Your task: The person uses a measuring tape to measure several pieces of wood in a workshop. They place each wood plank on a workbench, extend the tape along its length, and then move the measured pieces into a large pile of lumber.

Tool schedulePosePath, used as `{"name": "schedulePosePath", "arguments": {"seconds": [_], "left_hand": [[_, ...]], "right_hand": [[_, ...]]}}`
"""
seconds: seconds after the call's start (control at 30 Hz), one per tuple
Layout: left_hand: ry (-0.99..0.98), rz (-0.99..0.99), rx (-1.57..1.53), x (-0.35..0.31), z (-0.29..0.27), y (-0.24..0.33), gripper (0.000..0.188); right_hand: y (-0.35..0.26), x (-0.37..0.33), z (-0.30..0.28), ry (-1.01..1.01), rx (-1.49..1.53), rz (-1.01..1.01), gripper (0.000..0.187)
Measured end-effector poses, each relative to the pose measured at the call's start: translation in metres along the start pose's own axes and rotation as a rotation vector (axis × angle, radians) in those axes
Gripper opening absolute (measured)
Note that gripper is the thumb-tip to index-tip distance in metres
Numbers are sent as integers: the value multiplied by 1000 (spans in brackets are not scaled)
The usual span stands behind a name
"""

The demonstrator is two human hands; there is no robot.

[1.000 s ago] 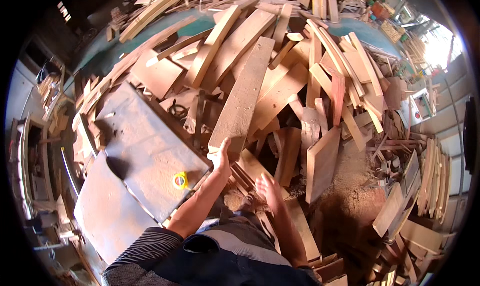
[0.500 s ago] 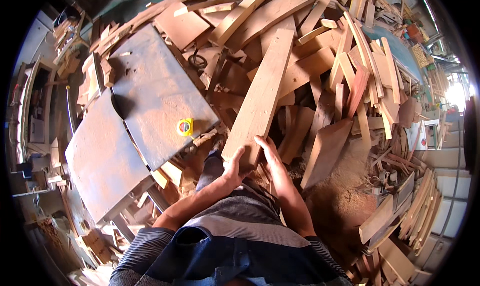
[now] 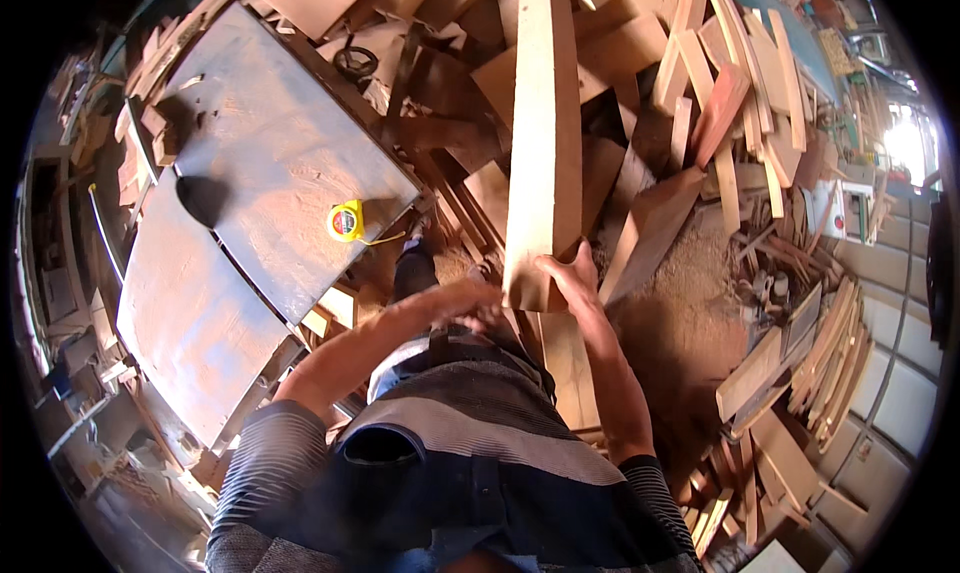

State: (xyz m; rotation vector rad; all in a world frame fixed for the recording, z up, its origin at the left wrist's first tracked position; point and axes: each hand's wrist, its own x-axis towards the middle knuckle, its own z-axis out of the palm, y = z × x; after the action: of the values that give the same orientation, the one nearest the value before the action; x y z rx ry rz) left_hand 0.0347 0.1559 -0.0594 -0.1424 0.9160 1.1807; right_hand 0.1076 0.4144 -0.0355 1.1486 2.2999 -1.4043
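Observation:
A long, thick wooden plank [image 3: 535, 143] runs away from my body, its near end in front of my waist. At the right edge of that end, my right hand [image 3: 572, 275] grips the wood, thumb on the upper face. My left hand [image 3: 478, 308] is beside the left corner of the same end; motion smears its fingers, so whether it touches the plank is unclear. A yellow tape measure [image 3: 345, 221] lies on the dusty metal machine table [image 3: 290, 123] to the left, with a bit of its tape sticking out.
A heap of boards and offcuts [image 3: 625, 53] spreads beyond and around the plank. Sawdust [image 3: 690, 273] is piled at the right, near a leaning dark board [image 3: 655, 233]. Stacked strips [image 3: 830, 363] stand farther right. The machine table has a long dark slot [image 3: 245, 273].
The plank has swung to point straighter ahead and rolled, showing its right side face. My left hand has come off its top face to the left corner. The view has shifted.

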Motion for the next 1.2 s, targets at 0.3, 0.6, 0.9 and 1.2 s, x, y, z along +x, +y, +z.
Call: {"name": "schedulePosePath", "arguments": {"seconds": [0.3,0.6,0.9,1.2], "left_hand": [[464,178,-395,144,-84,119,87],[-254,326,-1125,199,-48,79,65],[-483,416,-869,152,8,35,47],[-629,878,-924,86,31,38,39]], "right_hand": [[7,-132,-52,144,-363,67,107],[0,-279,-14,209,-721,129,113],[108,-350,-48,449,-941,-73,111],[64,-272,-186,705,-1220,-868,58]]}}
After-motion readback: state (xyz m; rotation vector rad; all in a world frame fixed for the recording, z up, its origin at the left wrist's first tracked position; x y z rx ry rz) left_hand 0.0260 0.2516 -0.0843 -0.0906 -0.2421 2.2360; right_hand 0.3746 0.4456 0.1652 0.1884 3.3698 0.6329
